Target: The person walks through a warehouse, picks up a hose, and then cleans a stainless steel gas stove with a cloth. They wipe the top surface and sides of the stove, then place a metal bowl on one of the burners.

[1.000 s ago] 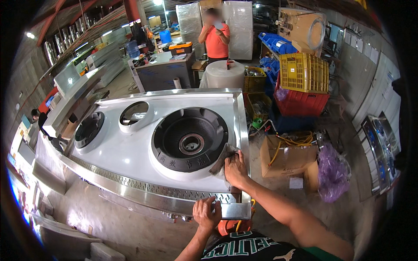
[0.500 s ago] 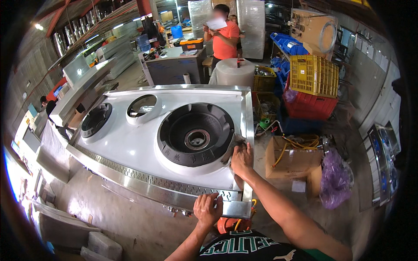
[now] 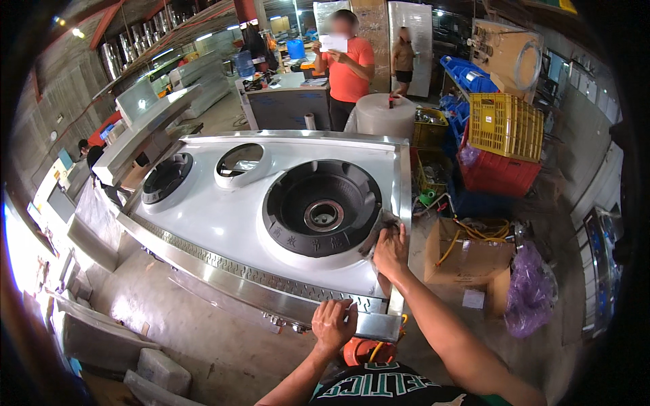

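In the head view, which is the only one, you are at the front of a steel wok stove [image 3: 203, 220], and the work in hand seems to be wiping its top. As far as it shows, the large black burner ring [image 3: 288, 211] sits near the right edge and the small black burner ring [image 3: 167, 179] near the left edge, while the white collar [image 3: 262, 170] between them, toward the back edge, carries no ring. The white surface looks bright, but I cannot tell which parts are already wiped; the narrow strip between the large ring and the right edge is probably not finished, because the cloth is there. Your right hand [image 3: 391, 250] holds this grey cloth [image 3: 388, 221] under its fingers, against the large ring's right side, behind the front right corner. Your right forearm comes long and slanting from the lower right, outside that corner. Your left hand [image 3: 333, 323] lies on the front edge, a little left of the same corner, with its fingers bent and close together; whether it grips the edge or only leans, I cannot tell.
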`<state>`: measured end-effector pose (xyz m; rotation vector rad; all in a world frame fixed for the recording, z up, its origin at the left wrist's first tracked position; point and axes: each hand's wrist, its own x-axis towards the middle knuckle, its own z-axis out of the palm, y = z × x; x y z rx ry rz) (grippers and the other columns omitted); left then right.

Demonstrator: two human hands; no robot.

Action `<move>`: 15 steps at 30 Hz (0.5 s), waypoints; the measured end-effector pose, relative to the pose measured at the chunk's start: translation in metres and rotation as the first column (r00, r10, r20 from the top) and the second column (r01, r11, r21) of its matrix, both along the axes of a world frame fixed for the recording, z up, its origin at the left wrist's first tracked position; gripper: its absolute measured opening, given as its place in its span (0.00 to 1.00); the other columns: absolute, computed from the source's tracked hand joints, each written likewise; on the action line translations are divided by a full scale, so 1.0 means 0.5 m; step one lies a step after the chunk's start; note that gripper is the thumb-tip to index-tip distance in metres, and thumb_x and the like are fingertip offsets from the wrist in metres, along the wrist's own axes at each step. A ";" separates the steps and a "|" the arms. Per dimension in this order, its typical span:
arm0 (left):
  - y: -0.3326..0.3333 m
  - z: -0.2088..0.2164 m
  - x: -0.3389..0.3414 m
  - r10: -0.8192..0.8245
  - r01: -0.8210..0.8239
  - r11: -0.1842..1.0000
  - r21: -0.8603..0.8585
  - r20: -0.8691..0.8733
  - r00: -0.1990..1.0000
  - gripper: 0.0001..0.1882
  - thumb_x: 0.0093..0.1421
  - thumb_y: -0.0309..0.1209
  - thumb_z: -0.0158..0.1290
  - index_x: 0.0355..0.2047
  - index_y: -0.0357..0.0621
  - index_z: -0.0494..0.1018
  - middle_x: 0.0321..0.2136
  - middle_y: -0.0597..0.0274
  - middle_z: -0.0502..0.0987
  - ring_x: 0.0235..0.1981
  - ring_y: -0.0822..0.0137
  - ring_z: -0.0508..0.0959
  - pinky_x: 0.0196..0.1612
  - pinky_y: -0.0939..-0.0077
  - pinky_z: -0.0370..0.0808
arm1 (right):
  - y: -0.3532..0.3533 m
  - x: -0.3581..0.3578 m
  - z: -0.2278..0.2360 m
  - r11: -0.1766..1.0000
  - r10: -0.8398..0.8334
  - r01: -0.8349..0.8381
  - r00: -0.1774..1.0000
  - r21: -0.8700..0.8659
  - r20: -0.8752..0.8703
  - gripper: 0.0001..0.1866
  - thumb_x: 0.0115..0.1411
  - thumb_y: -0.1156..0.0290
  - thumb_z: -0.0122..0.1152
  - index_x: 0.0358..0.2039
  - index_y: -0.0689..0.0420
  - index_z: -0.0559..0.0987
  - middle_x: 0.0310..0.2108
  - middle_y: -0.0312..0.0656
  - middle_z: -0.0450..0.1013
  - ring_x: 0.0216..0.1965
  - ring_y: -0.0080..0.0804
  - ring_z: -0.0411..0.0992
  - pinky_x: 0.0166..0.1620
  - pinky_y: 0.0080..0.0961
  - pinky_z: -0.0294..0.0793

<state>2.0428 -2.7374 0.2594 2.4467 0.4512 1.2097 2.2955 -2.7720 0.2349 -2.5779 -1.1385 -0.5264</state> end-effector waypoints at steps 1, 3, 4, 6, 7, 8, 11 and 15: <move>0.001 -0.001 0.000 -0.006 0.006 1.000 0.001 0.002 1.000 0.07 0.54 0.28 0.64 0.31 0.47 0.78 0.24 0.64 0.75 0.25 0.60 0.76 0.29 0.65 0.72 | 0.000 -0.003 0.001 1.000 -0.002 0.002 1.000 0.010 -0.011 0.16 0.57 0.74 0.50 0.44 0.70 0.70 0.48 0.64 0.72 0.60 0.55 0.67 0.73 0.51 0.44; 0.004 -0.002 0.000 -0.025 0.025 1.000 0.000 0.025 0.999 0.07 0.53 0.28 0.64 0.32 0.47 0.77 0.25 0.64 0.76 0.25 0.60 0.76 0.29 0.65 0.72 | -0.001 -0.004 0.007 1.000 -0.007 0.007 1.000 0.005 -0.014 0.16 0.57 0.73 0.50 0.44 0.69 0.70 0.49 0.63 0.72 0.59 0.55 0.68 0.73 0.51 0.45; 0.004 -0.002 -0.001 -0.017 0.016 1.000 0.016 0.031 0.999 0.07 0.54 0.28 0.64 0.32 0.47 0.77 0.25 0.64 0.76 0.26 0.60 0.76 0.29 0.65 0.73 | -0.002 -0.005 0.009 0.999 0.015 -0.016 1.000 0.038 0.019 0.16 0.61 0.74 0.48 0.45 0.73 0.70 0.45 0.68 0.73 0.56 0.58 0.69 0.73 0.53 0.43; 0.005 -0.003 -0.002 -0.040 0.040 0.999 -0.005 0.030 0.999 0.07 0.54 0.28 0.64 0.32 0.47 0.77 0.25 0.64 0.77 0.26 0.61 0.76 0.30 0.66 0.73 | -0.002 -0.006 0.012 1.000 0.015 -0.015 1.000 0.008 -0.028 0.16 0.61 0.74 0.48 0.45 0.73 0.70 0.45 0.68 0.73 0.57 0.58 0.69 0.73 0.53 0.43; 0.005 -0.003 -0.002 -0.026 0.025 1.000 0.012 0.038 0.999 0.07 0.54 0.28 0.64 0.32 0.47 0.77 0.25 0.64 0.77 0.26 0.61 0.76 0.30 0.66 0.73 | -0.002 -0.006 0.012 1.000 0.006 -0.007 0.999 -0.012 -0.032 0.16 0.61 0.75 0.48 0.45 0.73 0.70 0.46 0.68 0.73 0.57 0.58 0.69 0.73 0.53 0.43; 0.005 -0.003 -0.003 -0.026 0.026 1.000 0.008 0.035 0.999 0.07 0.54 0.28 0.64 0.32 0.48 0.77 0.25 0.64 0.77 0.26 0.61 0.76 0.30 0.66 0.73 | -0.001 -0.006 0.012 1.000 -0.003 0.002 0.998 -0.022 -0.059 0.16 0.61 0.74 0.48 0.46 0.73 0.70 0.46 0.67 0.73 0.57 0.57 0.69 0.74 0.52 0.43; 0.004 -0.003 -0.004 -0.030 0.030 1.000 0.002 0.031 0.999 0.07 0.54 0.28 0.64 0.32 0.48 0.77 0.25 0.65 0.77 0.26 0.61 0.76 0.29 0.67 0.73 | 0.002 -0.005 0.008 1.000 -0.005 0.005 0.999 -0.004 0.040 0.16 0.60 0.74 0.49 0.45 0.72 0.70 0.45 0.65 0.74 0.56 0.55 0.70 0.74 0.52 0.43; 0.005 -0.002 -0.005 -0.036 0.036 0.999 -0.001 0.026 0.999 0.07 0.54 0.28 0.64 0.32 0.48 0.78 0.26 0.64 0.78 0.26 0.61 0.77 0.30 0.67 0.73 | 0.003 -0.004 0.005 1.000 -0.013 0.013 1.000 0.002 0.023 0.14 0.58 0.75 0.49 0.44 0.68 0.70 0.44 0.61 0.74 0.56 0.54 0.70 0.73 0.51 0.45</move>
